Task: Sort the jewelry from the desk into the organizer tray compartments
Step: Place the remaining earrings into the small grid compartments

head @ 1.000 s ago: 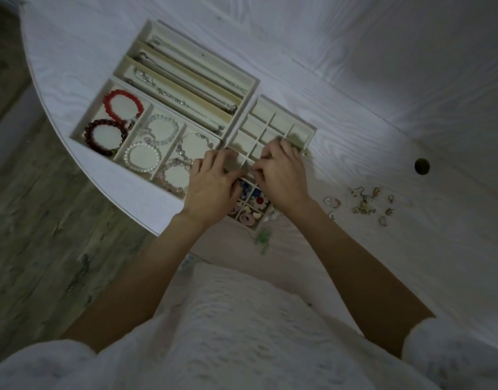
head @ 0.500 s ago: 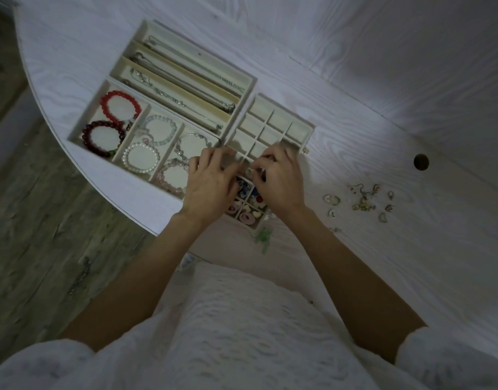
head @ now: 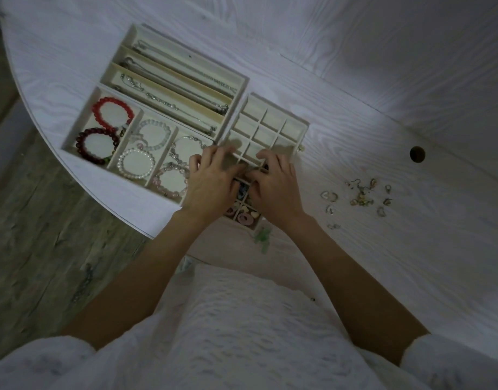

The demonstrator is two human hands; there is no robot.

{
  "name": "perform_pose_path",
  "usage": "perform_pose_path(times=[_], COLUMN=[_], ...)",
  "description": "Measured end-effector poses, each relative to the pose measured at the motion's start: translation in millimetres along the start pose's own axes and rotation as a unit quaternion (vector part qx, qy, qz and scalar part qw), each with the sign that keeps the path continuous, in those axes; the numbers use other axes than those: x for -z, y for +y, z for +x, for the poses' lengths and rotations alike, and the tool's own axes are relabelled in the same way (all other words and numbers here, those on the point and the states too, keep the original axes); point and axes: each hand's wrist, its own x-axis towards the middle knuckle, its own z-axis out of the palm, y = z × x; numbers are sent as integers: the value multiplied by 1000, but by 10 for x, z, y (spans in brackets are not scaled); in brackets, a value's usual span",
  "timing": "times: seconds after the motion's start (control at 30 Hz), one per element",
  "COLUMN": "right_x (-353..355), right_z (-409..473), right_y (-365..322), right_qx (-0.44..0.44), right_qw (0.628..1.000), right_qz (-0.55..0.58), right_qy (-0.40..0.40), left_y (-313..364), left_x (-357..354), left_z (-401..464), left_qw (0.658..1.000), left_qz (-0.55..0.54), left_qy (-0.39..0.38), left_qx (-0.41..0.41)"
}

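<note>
Inside, bracelet tray (head: 81,125) holds beads; grid tray (head: 294,133) earrings.

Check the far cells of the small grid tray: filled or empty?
Empty. The far cells of the small grid tray show only bare cream bottoms; colored pieces show only in the near cells by both hands.

Both hands shifted slightly vs 1 s ago: left hand (head: 211,181) and right hand (head: 273,184) now closer together, fingertips meeting over the small-grid tray (head: 270,122), mid row.
</note>
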Motion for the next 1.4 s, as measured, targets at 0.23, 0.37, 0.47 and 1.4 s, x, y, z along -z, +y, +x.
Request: perform_pose_path(times=[0.23,0.37,0.47,1.4], right_x=[14,-12,-32,430], right_z=[-65,-31,-8,-1257], right_y=[5,-58,-56,755], right_qx=[-19,-26,-28,-230], right_qw=[999,999,999,969], right_qz=[-16,-27,-21,3], right_qy=[21,27,33,91], left_y=[-70,-59,-41,587], left_x=[85,76,75,161], left_z=[-123,-128,-118,-350], left_qw=[999,999,1000,974], left_qz=[-3,19,14,-212], left_qy=[48,15,4,18], left_qx=[-16,-25,-21,-79])
